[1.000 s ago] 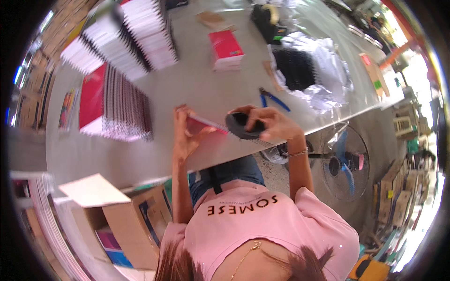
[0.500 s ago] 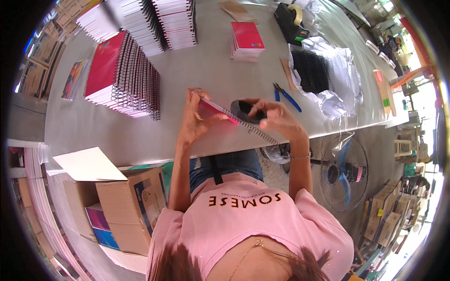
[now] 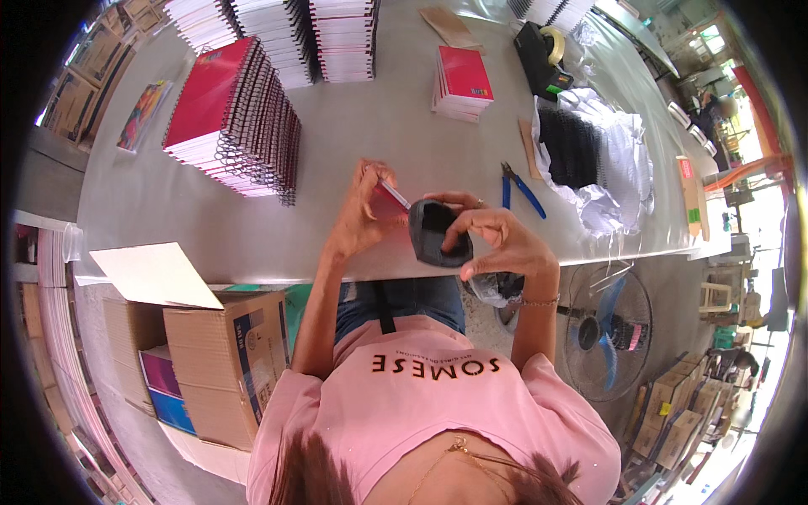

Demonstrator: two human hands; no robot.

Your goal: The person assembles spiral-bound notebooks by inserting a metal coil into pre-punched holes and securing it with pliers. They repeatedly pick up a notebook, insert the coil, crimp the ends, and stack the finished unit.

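A small red-covered notebook [image 3: 391, 194] is seen edge-on between the thumb and fingers of my left hand [image 3: 358, 217], above the table's near side. My right hand [image 3: 502, 241] grips a dark grey hollow ring [image 3: 427, 241], with fingers reaching into its opening. The ring is against or just in front of the notebook's right end and hides it; whether they touch I cannot tell. Blue-handled cutting pliers [image 3: 523, 192] lie beyond my right hand. A short stack of small red notebooks [image 3: 465, 74] stands farther back.
A tall stack of red spiral notebooks [image 3: 210, 97] stands at the left, with white bound stacks [image 3: 343, 42] behind. Black coils [image 3: 572, 143] lie in white wrapping [image 3: 627, 181] at the right, near a tape dispenser [image 3: 539, 63]. An open carton [image 3: 220, 362] and a fan [image 3: 606, 332] flank me.
The dark ring has turned so its opening faces up more, and it has moved lower. The wire coil that stuck out to the right of the notebook no longer shows.
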